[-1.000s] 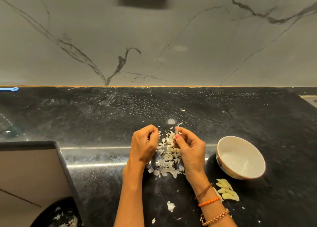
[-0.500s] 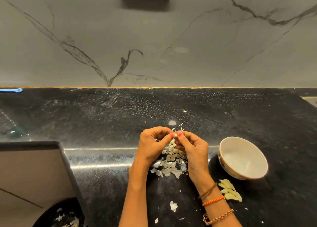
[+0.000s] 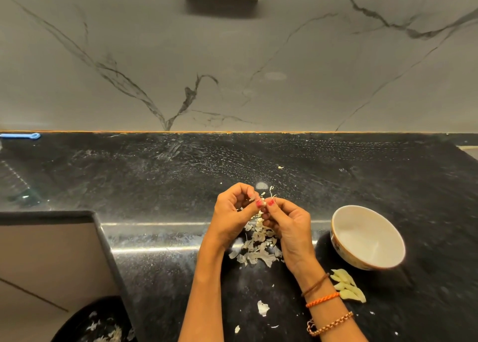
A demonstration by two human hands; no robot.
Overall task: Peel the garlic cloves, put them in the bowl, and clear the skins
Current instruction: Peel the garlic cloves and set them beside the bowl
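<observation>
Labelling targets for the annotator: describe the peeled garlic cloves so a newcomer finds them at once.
Start at the white bowl on the black counter. Just in front of it, beside the right wrist, lie the peeled cloves. They are plump, glossy and pale yellow, unlike the thin papery skins piled under the hands.

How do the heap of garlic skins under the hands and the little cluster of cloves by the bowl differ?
The skin heap is pale, thin, ragged flakes, scattered; the peeled cloves are yellowish, plump, smooth, tightly clustered. The heap lies below both hands; the cloves lie beside the bowl, not in it. Both rest on the black counter.
</observation>
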